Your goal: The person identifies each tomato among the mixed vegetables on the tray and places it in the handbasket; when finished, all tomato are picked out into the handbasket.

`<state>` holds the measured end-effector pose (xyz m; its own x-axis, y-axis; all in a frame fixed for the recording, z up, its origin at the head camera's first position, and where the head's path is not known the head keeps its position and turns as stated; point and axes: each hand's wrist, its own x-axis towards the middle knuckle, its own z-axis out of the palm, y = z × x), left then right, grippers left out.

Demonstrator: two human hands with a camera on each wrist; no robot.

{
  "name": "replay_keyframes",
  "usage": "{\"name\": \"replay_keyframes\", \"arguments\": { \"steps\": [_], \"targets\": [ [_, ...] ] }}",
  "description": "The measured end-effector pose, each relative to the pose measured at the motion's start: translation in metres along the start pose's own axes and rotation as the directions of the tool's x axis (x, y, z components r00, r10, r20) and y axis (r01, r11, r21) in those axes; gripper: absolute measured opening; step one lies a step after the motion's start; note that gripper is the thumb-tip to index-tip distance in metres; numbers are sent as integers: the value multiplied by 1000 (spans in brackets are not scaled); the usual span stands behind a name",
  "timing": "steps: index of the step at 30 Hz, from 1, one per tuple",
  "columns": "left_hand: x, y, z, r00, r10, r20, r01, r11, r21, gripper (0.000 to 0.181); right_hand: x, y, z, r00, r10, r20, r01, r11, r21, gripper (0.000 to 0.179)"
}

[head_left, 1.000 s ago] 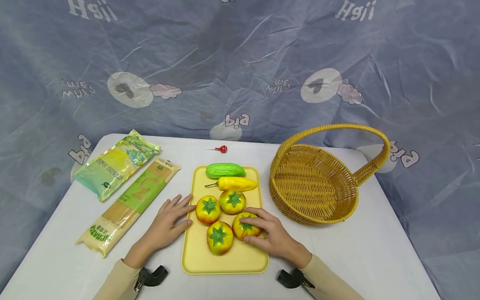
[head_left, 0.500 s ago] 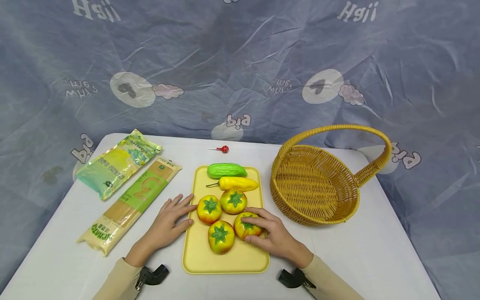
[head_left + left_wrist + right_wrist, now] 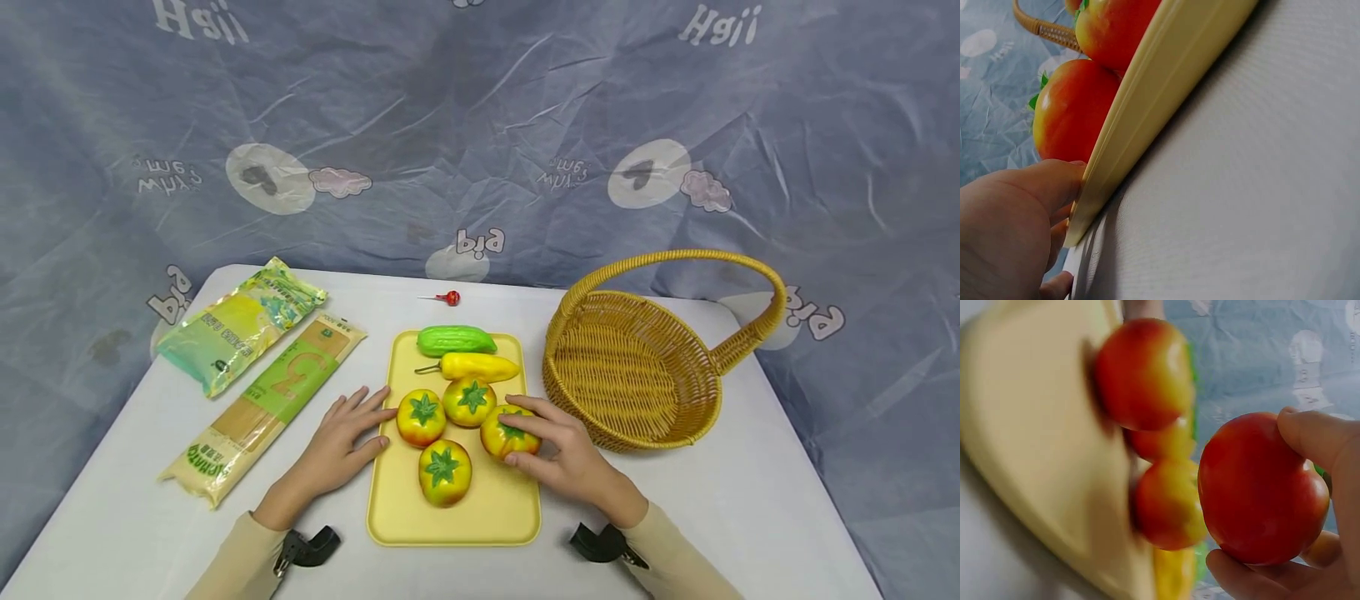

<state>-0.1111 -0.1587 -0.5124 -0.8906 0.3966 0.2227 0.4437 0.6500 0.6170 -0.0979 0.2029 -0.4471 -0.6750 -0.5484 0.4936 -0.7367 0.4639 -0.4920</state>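
My right hand [image 3: 566, 450] grips a yellow-red tomato [image 3: 507, 433] with a green leafy top, fingers on its far side and thumb on its near side. The right wrist view shows that tomato [image 3: 1260, 487] raised off the yellow tray [image 3: 495, 521]. Three other tomatoes sit on the tray: a left one [image 3: 422, 419], a back one [image 3: 470, 403] and a front one [image 3: 445, 475]. My left hand [image 3: 337, 442] lies at the tray's left edge, fingers spread, index fingertip and thumb at the rim. A tomato [image 3: 1075, 112] stands just inside that rim in the left wrist view.
A green cucumber-like vegetable [image 3: 456, 341] and a yellow pepper [image 3: 478, 367] lie at the tray's back. The handled wicker basket [image 3: 630, 367] stands right. A noodle pack [image 3: 262, 408] and a yellow-green bag [image 3: 240, 325] lie left. A red lollipop [image 3: 452, 297] lies behind the tray.
My right hand has lifted the right tomato from the tray and carried it slightly right and back, away from the front tomato. The left hand has stayed at the tray's edge.
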Motion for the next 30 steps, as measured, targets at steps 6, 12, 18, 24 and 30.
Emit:
{"name": "replay_keyframes", "arguments": {
  "steps": [6, 12, 18, 24, 30],
  "targets": [
    [1, 0, 0, 1000, 2, -4, -2, 1000, -4, 39, 10, 2, -25, 998, 11, -58, -11, 1000, -10, 42],
    [0, 0, 0, 1000, -2, -1, 2, 1000, -4, 39, 14, 9, -44, 990, 38, -133, -42, 999, -29, 43],
    [0, 2, -1, 1000, -6, -7, 6, 1000, -7, 39, 14, 18, -57, 983, 54, -178, -66, 996, -64, 47],
    [0, 1, -1, 1000, -7, -8, 7, 1000, -7, 38, 15, 29, -65, 972, 89, -216, -107, 992, -73, 52],
    [0, -1, 1, 1000, -9, -10, 9, 1000, -3, 39, 13, 39, -66, 959, 178, -219, -203, 974, -98, 51]
  ]
}}
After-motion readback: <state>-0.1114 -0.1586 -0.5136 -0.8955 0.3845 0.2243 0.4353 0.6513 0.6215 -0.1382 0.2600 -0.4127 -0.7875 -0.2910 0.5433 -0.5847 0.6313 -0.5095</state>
